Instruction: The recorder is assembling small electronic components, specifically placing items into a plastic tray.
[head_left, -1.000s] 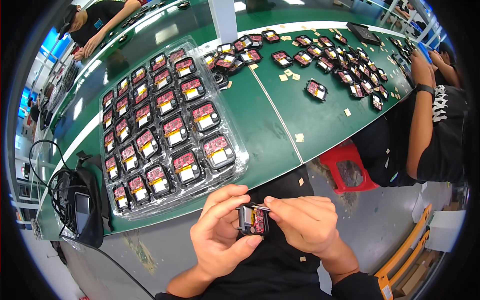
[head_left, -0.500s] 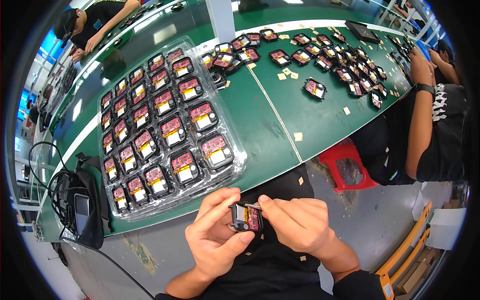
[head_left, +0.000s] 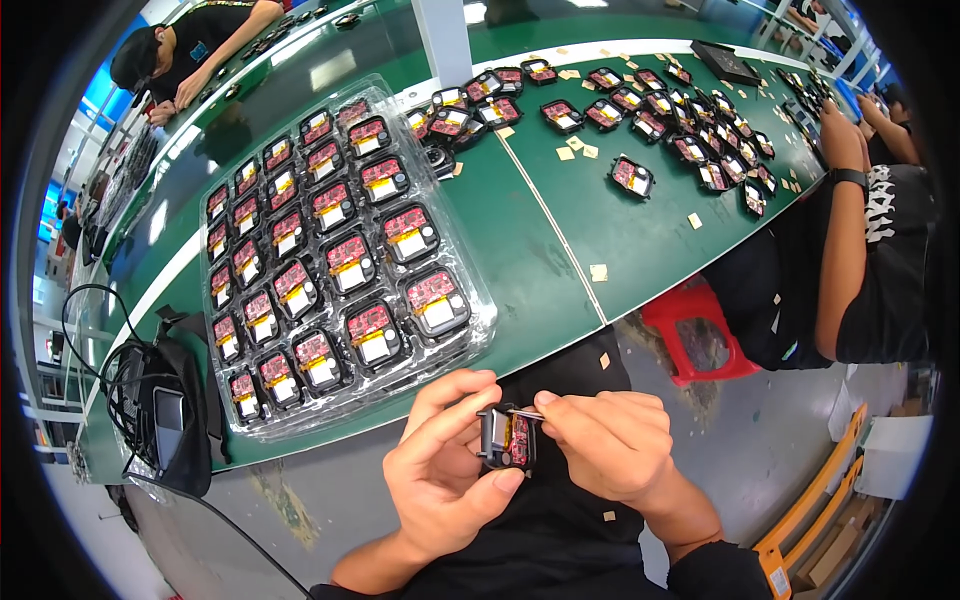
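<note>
My left hand [head_left: 445,480] grips a small black device housing [head_left: 487,464] by its edges, between the thumb and the fingers. The housing is tilted in front of my body. Inside it are a red circuit board [head_left: 519,438], a grey-white battery block [head_left: 501,432] and a strip of yellow tape. Closed in a pinch, my right hand [head_left: 615,445] holds a thin metal tool [head_left: 524,413] whose tip reaches the upper edge of the housing. My fingers hide most of the tool, so its exact kind is unclear.
A clear plastic tray [head_left: 478,322] of similar housings lies on the green table [head_left: 530,255] at left. More housings [head_left: 690,150] and small tan squares [head_left: 599,272] are scattered to the right. A black bag with cables [head_left: 165,420] sits at far left. Co-workers [head_left: 880,230] sit nearby, beside a red stool [head_left: 690,330].
Both hands, with the housing and the tool, have shifted slightly right. The housing is turned a little more on its side. The tool's tip stays at its upper edge.
</note>
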